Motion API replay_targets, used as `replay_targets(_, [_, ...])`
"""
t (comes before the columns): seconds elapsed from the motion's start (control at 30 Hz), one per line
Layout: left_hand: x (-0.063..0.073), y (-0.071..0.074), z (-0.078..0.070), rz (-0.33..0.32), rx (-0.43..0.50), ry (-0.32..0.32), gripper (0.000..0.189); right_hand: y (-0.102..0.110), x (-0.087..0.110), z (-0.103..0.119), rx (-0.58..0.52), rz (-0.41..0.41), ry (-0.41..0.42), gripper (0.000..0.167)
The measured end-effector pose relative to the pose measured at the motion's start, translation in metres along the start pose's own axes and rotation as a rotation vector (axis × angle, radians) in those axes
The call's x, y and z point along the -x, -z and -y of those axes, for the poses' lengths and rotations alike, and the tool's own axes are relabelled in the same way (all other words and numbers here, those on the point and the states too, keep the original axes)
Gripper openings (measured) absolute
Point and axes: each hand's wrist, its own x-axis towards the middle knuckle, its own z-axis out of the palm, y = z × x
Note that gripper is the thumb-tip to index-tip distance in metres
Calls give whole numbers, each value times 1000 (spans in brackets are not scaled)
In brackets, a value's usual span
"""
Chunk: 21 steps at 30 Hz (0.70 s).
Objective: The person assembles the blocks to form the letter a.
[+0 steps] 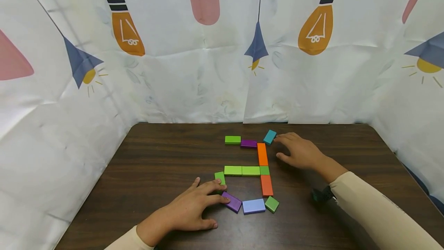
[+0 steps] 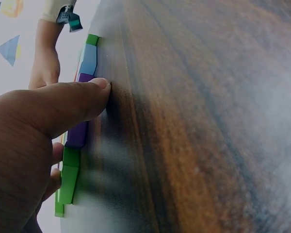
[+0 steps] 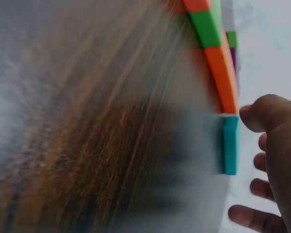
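My left hand (image 1: pixel 190 207) lies low over the table at the front left. Its fingertips touch a green block (image 1: pixel 219 175) and a purple block (image 1: pixel 234 203), while the thumb (image 2: pixel 87 94) stays apart from them. At the back right, my right hand (image 1: pixel 300 151) has its fingers beside a teal block (image 1: pixel 269 137), thumb spread away from them. In the right wrist view nothing sits between the thumb and fingers, and the teal block (image 3: pixel 230 145) lies flat on the table. A light-blue block (image 1: pixel 253 206) and a small green block (image 1: pixel 272 204) continue the front row.
An orange block (image 1: pixel 262 154), a small green block (image 1: pixel 264 170) and a red-orange block (image 1: pixel 266 185) form an upright line. Two lime blocks (image 1: pixel 241 171) run left from it. Behind lie another green block (image 1: pixel 232 140) and a dark purple block (image 1: pixel 248 144). Patterned cloth surrounds the brown table (image 1: pixel 156 157).
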Motion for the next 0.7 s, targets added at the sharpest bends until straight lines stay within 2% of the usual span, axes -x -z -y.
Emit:
replay_targets(0.37, [-1, -1, 1, -2, 0, -7, 60, -12, -18, -10, 16, 112, 11, 57])
replay_targets(0.7, [0, 0, 1, 4, 0, -6, 60, -15, -24, -17, 37, 85, 10, 48])
